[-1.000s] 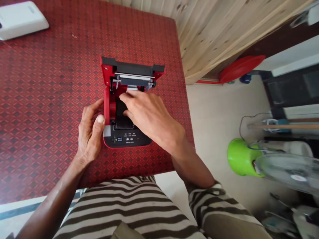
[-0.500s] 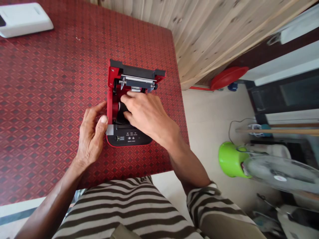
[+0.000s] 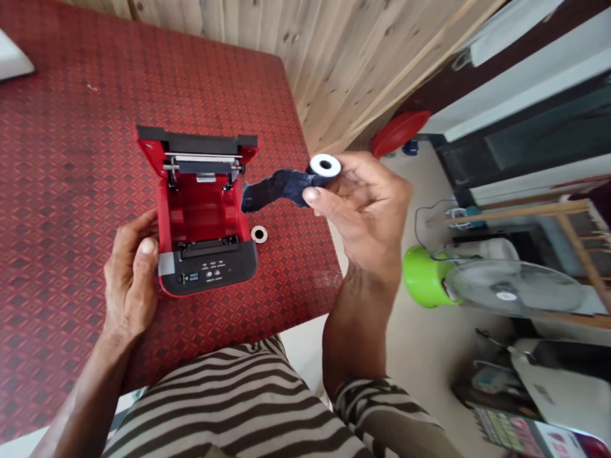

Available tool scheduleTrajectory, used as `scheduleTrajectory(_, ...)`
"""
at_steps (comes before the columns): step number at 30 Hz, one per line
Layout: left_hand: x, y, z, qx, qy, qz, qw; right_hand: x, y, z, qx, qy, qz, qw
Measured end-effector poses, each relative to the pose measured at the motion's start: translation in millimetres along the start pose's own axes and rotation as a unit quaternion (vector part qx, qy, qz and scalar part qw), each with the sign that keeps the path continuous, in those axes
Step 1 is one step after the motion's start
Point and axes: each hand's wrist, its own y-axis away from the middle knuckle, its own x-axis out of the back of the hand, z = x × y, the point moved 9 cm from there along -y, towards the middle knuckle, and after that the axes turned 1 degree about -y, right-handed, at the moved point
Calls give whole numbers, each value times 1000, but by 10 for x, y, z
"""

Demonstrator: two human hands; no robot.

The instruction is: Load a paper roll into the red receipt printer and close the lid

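A small red printer (image 3: 198, 219) with a black front panel sits on the red patterned tablecloth (image 3: 71, 191), its lid standing open and its red bay showing nothing inside. My left hand (image 3: 128, 273) rests against the printer's left side, thumb and fingers curled on it. My right hand (image 3: 363, 203) is raised to the right of the printer and pinches a dark roll (image 3: 310, 178) with a white core end, a dark strip trailing from it toward the printer. A small white ring (image 3: 259, 234) lies on the cloth by the printer's right side.
A white device (image 3: 12, 60) lies at the table's far left. A wooden wall runs behind the table. On the floor to the right stand a green pot (image 3: 422, 280), a fan (image 3: 515, 296), a red lid (image 3: 398, 130) and dark furniture. My striped clothing fills the bottom.
My right hand has lifted the dark roll out of the printer's bay and moved it up and right. A white ring now lies beside the printer. The view has swung right.
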Motion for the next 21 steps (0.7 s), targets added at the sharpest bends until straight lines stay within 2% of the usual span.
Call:
scheduleTrajectory(4,24,-28,-46,6,-37,24,999,287,26,558,-31,-70,85,993)
scheduleTrajectory(8,40,-60,-55,-5,-66,48,997,366,83,857,-68,-81,136,985)
scheduleTrajectory(10,39,-80,-44,-9,-76,55,996,256,115,926,-98,-104,117,983)
scheduleTrajectory(14,22,-116,-13,-17,-81,58,995,-126,171,969,-146,-142,35,978)
scheduleTrajectory(21,47,-113,-70,2,-79,50,996,-527,112,867,-141,-100,-44,984)
